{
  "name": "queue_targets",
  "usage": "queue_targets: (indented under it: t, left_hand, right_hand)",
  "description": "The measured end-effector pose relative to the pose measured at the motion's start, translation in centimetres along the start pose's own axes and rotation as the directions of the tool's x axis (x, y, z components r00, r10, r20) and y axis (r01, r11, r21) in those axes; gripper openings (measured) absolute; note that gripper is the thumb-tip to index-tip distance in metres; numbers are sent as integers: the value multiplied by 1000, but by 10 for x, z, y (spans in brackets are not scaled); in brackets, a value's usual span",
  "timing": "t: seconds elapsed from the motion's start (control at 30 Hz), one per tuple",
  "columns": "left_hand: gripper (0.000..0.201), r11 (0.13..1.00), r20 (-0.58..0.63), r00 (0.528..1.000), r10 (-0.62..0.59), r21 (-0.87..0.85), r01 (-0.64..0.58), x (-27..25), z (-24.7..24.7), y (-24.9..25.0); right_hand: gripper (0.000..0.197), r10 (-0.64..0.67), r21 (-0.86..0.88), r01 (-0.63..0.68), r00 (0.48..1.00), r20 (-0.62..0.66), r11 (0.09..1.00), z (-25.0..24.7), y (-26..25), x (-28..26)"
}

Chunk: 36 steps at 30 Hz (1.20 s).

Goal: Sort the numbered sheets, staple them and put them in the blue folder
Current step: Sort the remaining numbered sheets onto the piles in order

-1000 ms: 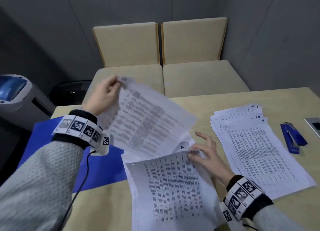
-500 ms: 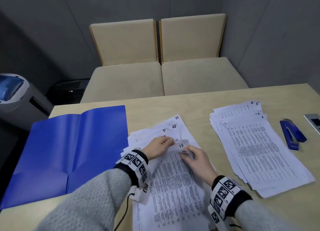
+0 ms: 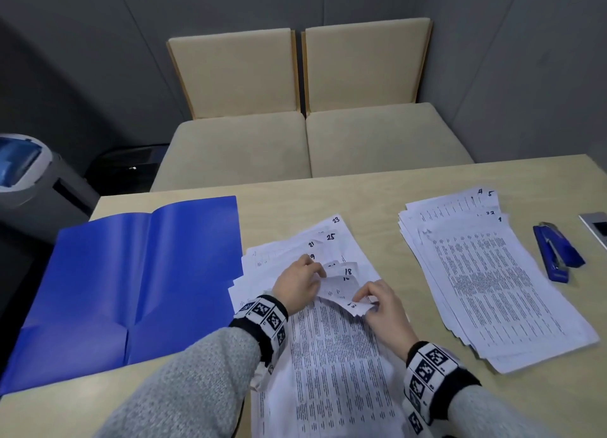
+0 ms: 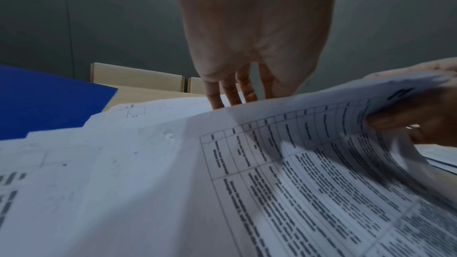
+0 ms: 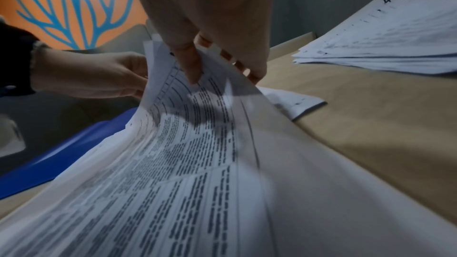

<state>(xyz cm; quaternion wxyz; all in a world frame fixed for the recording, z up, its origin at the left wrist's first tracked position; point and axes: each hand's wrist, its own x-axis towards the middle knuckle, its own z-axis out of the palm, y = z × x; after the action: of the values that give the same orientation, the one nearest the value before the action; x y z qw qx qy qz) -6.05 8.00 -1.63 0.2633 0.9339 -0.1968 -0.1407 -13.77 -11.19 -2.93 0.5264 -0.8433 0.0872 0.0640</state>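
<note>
A loose pile of numbered sheets (image 3: 331, 365) lies in front of me, with corners marked 18, 21, 23 and 25 showing. My right hand (image 3: 381, 309) pinches the lifted top corners of several sheets (image 5: 197, 124) between thumb and fingers (image 5: 193, 65). My left hand (image 3: 297, 283) reaches in behind those curled corners, its fingers (image 4: 232, 95) fairly straight against the sheets below. A second pile (image 3: 486, 280) lies to the right, with 1 on top. The blue folder (image 3: 131, 273) lies open on the left. The blue stapler (image 3: 555, 250) sits right of the second pile.
A grey device's corner (image 3: 596, 224) shows at the table's right edge. Two beige cushioned seats (image 3: 312, 142) stand beyond the far edge. A grey and blue machine (image 3: 26, 171) stands on the floor at the left. Bare tabletop (image 3: 377, 201) lies between the piles.
A second ago my left hand held one sheet up in the air. That sheet is down on the near pile, and both hands have come together at its top corners, lifting them.
</note>
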Motion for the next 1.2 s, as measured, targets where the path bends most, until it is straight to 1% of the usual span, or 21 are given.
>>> queue_targets:
  t: [0.07, 0.13, 0.33, 0.47, 0.5, 0.53, 0.57, 0.7, 0.8, 0.93, 1.1, 1.2]
  left_hand:
    - [16, 999, -25, 999, 28, 16, -28, -2, 2, 0]
    - [13, 998, -49, 997, 53, 30, -52, -3, 4, 1]
    - [13, 996, -62, 995, 83, 35, -81, -3, 5, 1]
    - [12, 995, -66, 993, 103, -2, -103, -4, 4, 2]
    - [11, 994, -65, 992, 105, -10, -105, -3, 4, 2]
    - [10, 994, -62, 993, 104, -17, -106, -3, 5, 2]
    - [9, 994, -56, 993, 102, -26, -104, -3, 5, 2]
    - [9, 995, -29, 996, 82, -56, -84, -3, 7, 0]
    - [9, 996, -26, 997, 71, -59, -72, -3, 7, 1]
    - [10, 995, -54, 995, 89, -29, -91, -6, 8, 3]
    - [8, 991, -55, 989, 136, 23, -135, -11, 11, 4]
    - [7, 991, -55, 990, 132, 2, -132, -12, 10, 2]
  right_hand:
    - [50, -48, -30, 47, 998, -26, 998, 2, 2, 2]
    - [53, -60, -17, 60, 998, -32, 998, 4, 4, 2]
    - [35, 14, 70, -14, 1000, -2, 997, 6, 3, 4]
    - [39, -22, 78, 24, 999, -32, 997, 7, 4, 4]
    - [38, -24, 67, 26, 999, -31, 997, 7, 5, 4]
    - [32, -24, 64, 26, 999, -23, 998, 6, 6, 6]
    - [30, -24, 60, 25, 1000, -17, 998, 6, 8, 6]
    - [35, -33, 66, 33, 999, -4, 997, 6, 14, 9]
    - [36, -22, 74, 23, 1000, -11, 997, 7, 13, 8]
    - [38, -27, 76, 28, 999, -18, 997, 7, 13, 9]
    - [41, 23, 74, -26, 999, 35, 997, 8, 17, 11]
    - [34, 33, 66, -38, 996, 78, 997, 5, 14, 13]
